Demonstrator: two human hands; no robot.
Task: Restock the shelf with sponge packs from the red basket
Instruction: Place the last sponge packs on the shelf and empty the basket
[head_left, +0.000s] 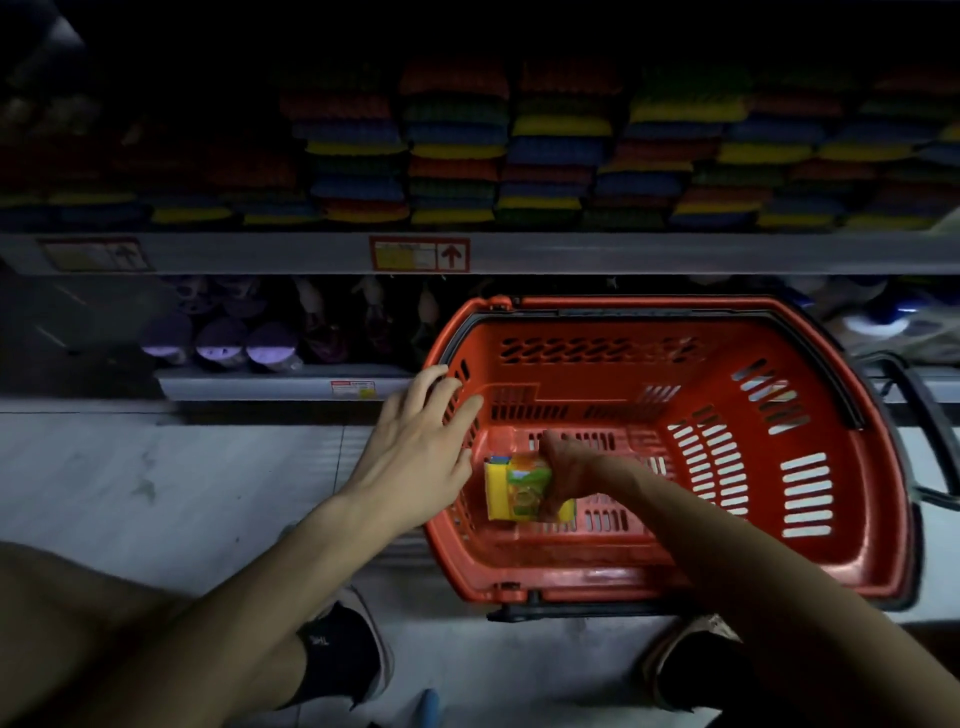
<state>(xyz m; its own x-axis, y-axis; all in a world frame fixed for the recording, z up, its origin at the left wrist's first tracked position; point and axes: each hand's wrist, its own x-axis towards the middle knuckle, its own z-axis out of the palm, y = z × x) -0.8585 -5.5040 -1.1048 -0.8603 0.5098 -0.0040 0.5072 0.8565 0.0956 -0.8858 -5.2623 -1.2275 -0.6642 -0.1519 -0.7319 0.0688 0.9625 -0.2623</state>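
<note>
As you bend over the floor (156, 478), your left hand (415, 447) is first up. Its fingers (452, 400) are straight and spread, laid against the left rim of the red basket (571, 579) and gripping nothing. My read is that it's there to steady the basket while the other hand works.

Just right of those fingertips and lower, down on the basket floor, there's the sponge pack (511, 491). It's yellow and green, and it's the only pack I can see in there. Your right hand (569, 470) is on it, fingers curled over its right end and clamped round it, with the arm crossing the near rim.

Right of that grip the basket floor is bare all the way to the slotted right wall. Nothing crowds the lift, so straight up looks like the free way out.

Mind the edges: the left wall stands close beside the pack, below your left fingers. The black handle (924, 415) lies out past the right rim, well apart from both hands.

Above and beyond your fingertips runs the lip of the grey shelf (675, 252), with stacks of sponges (457, 156) behind it. They look packed tight and it's too dark to pick out a gap, so you'll likely have to hunt for a slot.
</note>
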